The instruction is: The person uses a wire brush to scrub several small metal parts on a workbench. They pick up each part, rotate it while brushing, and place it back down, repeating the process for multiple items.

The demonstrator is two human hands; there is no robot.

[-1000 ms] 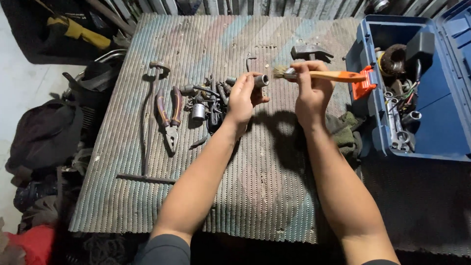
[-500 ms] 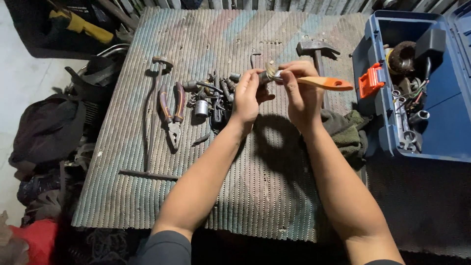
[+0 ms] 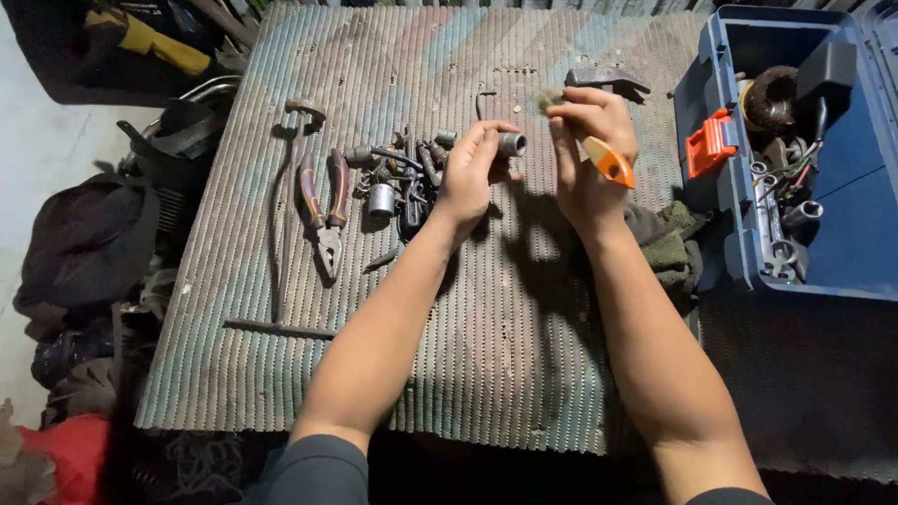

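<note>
socket [image 3: 511, 144]: small steel cylinder, pinched in left hand [image 3: 472, 173] fingertips above the counter [image 3: 524, 355]; likely hard, dense, slippery if oily, best held round its wall | right hand [image 3: 587, 150] closed on orange-handled brush [image 3: 608, 161] | blue toolbox [image 3: 847, 266] open, holding wrenches, sockets, wire wheel.

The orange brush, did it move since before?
Yes. The orange brush swung: its handle pointed toward the blue toolbox, now it tilts down in the right hand.
</note>
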